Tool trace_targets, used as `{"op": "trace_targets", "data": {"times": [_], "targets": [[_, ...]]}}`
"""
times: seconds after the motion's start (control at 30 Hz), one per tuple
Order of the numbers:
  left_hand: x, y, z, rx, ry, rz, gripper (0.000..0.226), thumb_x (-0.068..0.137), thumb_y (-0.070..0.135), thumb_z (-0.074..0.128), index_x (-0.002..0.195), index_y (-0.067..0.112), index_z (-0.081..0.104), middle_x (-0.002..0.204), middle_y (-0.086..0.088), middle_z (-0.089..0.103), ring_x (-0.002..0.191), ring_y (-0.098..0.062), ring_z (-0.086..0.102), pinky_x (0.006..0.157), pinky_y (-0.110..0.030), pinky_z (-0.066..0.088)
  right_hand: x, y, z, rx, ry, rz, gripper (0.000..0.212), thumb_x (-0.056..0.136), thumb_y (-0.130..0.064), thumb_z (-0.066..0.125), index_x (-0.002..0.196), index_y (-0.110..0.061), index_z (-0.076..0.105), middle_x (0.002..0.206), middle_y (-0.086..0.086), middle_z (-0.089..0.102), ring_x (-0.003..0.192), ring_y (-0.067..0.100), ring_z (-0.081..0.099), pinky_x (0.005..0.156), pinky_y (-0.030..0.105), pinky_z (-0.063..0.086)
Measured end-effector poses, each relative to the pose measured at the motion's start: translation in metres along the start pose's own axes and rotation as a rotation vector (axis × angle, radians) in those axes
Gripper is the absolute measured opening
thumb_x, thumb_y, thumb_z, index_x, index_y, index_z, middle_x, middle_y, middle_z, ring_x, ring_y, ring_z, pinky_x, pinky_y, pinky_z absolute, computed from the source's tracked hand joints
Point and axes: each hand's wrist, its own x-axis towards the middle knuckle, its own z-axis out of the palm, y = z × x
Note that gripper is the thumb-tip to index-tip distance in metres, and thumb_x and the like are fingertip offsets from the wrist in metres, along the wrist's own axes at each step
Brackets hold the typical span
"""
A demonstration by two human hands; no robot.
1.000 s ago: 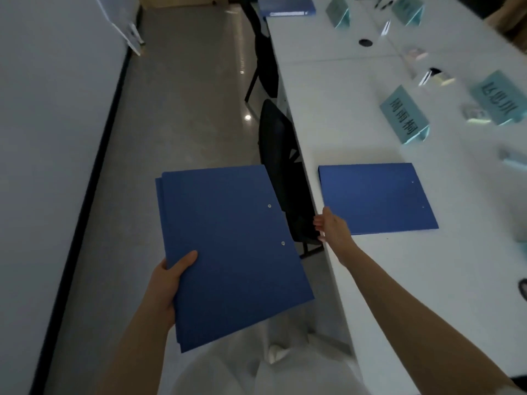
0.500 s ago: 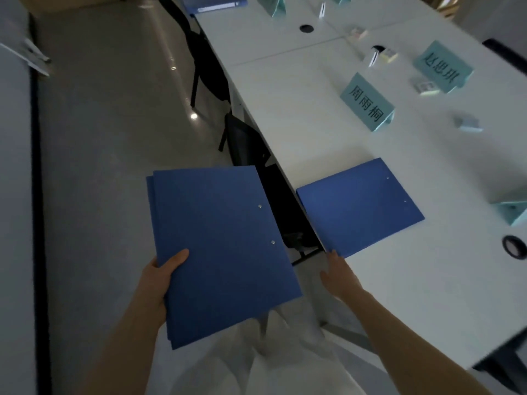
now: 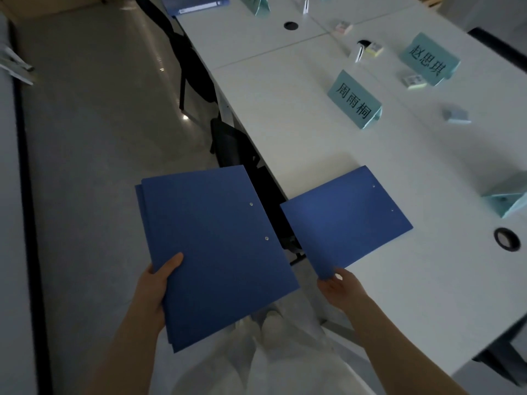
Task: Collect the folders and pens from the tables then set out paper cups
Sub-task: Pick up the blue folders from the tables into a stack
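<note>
Nearest, a stack of blue folders (image 3: 216,252) is held out over the floor (image 3: 94,166) by the left hand (image 3: 155,286), the thumb laid on the top cover and the fingers hidden beneath. To the right, the near corner of a single blue folder (image 3: 346,220) is pinched by the right hand (image 3: 340,289); most of this folder is laid on the white worktop (image 3: 285,124), with its near left part projecting past the worktop's edge. A black chair (image 3: 239,158) is tucked under that edge between the two folders. Farther along, a teal name card (image 3: 353,99) is stood on the worktop, and a second teal name card (image 3: 429,59) is seen beyond it to the right, with small pale blocks, too blurred to identify, scattered near them. A black cable grommet (image 3: 507,242) is set into the worktop at the right. At the far end, another blue folder (image 3: 196,2) is laid on the worktop.
</note>
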Motion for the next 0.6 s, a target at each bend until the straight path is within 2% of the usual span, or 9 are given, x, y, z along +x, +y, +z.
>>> {"op": "trace_targets", "data": {"times": [0.07,0.13,0.17,0.23,0.33,0.47,0.53,0.6], "targets": [[-0.001,0.001,0.003,0.007,0.003,0.012,0.049,0.082,0.026,0.074,0.127,0.015,0.057,0.114,-0.009,0.068,0.097,-0.035,0.066,0.075,-0.047,0.055,-0.005,-0.004,0.009,0.059,-0.016,-0.039,0.018,0.093,-0.007,0.055,0.111,-0.009,0.050,0.094,0.011,0.056,0.078,0.024,0.056,0.083,0.035,0.051],[0.000,0.002,0.005,0.013,0.004,0.016,0.051,0.081,0.026,0.075,0.127,0.015,0.057,0.115,-0.008,0.068,0.098,-0.036,0.066,0.077,-0.049,0.055,-0.006,-0.005,0.015,0.092,-0.048,-0.108,0.028,0.097,-0.008,0.051,0.125,-0.009,0.048,0.105,0.010,0.056,0.082,0.025,0.058,0.091,0.039,0.050],[0.000,0.002,0.006,0.014,0.003,0.018,0.051,0.081,0.026,0.075,0.127,0.015,0.058,0.115,-0.009,0.069,0.098,-0.036,0.066,0.077,-0.050,0.055,-0.008,-0.006,0.019,0.096,-0.075,-0.153,0.033,0.098,-0.005,0.046,0.131,-0.008,0.045,0.107,0.009,0.057,0.082,0.025,0.058,0.090,0.040,0.051],[0.000,0.002,0.008,0.012,-0.001,0.025,0.049,0.081,0.026,0.075,0.125,0.015,0.059,0.114,-0.009,0.069,0.098,-0.037,0.067,0.078,-0.050,0.056,-0.014,-0.009,0.026,0.126,-0.141,-0.247,0.041,0.100,-0.001,0.036,0.139,-0.014,0.041,0.115,0.008,0.058,0.091,0.025,0.061,0.080,0.040,0.057],[-0.001,0.001,0.011,0.007,-0.004,0.037,0.045,0.081,0.026,0.075,0.123,0.015,0.060,0.112,-0.009,0.070,0.097,-0.036,0.067,0.077,-0.050,0.056,-0.024,-0.015,0.028,0.243,-0.255,-0.271,0.045,0.102,-0.002,0.032,0.141,-0.024,0.040,0.131,0.008,0.054,0.103,0.030,0.064,0.068,0.039,0.061],[-0.003,-0.003,0.014,-0.014,-0.009,0.038,0.046,0.080,0.027,0.075,0.122,0.016,0.061,0.114,-0.010,0.070,0.098,-0.037,0.067,0.081,-0.054,0.055,-0.046,-0.020,0.026,0.350,-0.434,-0.263,0.041,0.101,-0.003,0.034,0.135,-0.020,0.049,0.128,0.011,0.059,0.093,0.030,0.071,0.069,0.038,0.060],[-0.005,-0.004,0.015,-0.028,-0.004,0.047,0.042,0.081,0.027,0.075,0.119,0.017,0.061,0.112,-0.009,0.070,0.097,-0.037,0.067,0.078,-0.052,0.056,-0.057,-0.022,0.025,0.351,-0.496,-0.254,0.042,0.099,-0.002,0.037,0.136,-0.018,0.049,0.131,0.012,0.059,0.102,0.031,0.068,0.073,0.039,0.060],[-0.006,-0.005,0.016,-0.044,-0.005,0.058,0.040,0.081,0.027,0.075,0.117,0.019,0.061,0.111,-0.008,0.070,0.097,-0.036,0.067,0.076,-0.051,0.056,-0.070,-0.025,0.026,0.293,-0.560,-0.258,0.046,0.093,-0.002,0.047,0.136,-0.015,0.049,0.134,0.011,0.058,0.110,0.030,0.064,0.077,0.039,0.059]]}}
